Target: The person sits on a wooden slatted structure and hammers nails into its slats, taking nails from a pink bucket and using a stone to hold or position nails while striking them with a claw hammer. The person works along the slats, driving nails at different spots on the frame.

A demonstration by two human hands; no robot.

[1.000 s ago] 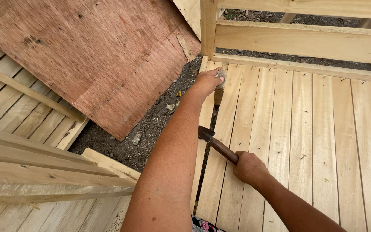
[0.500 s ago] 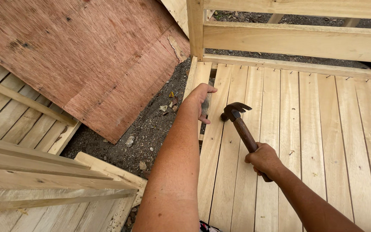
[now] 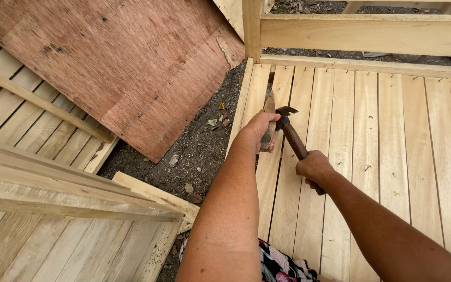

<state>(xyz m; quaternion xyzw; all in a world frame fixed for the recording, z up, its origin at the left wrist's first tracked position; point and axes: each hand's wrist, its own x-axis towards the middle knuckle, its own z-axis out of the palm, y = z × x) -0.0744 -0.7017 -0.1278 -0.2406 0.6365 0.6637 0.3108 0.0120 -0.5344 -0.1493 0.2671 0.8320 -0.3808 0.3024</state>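
Left hand [image 3: 261, 127] is gripping a wood scrap [image 3: 268, 121] near the slat panel's [image 3: 392, 156] left edge; right hand [image 3: 314, 168] is wrapped around the hammer [image 3: 291, 133], head just beside it; bare dirt [image 3: 199, 151] and plywood [image 3: 116, 62] sit off left.

A reddish plywood sheet [image 3: 116, 68] leans over slatted panels [image 3: 37, 130] beside dark gravelly ground [image 3: 194, 151].

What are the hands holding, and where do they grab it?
Right hand holds a hammer low on its wooden handle. Left hand grips a small wood piece around its lower part.
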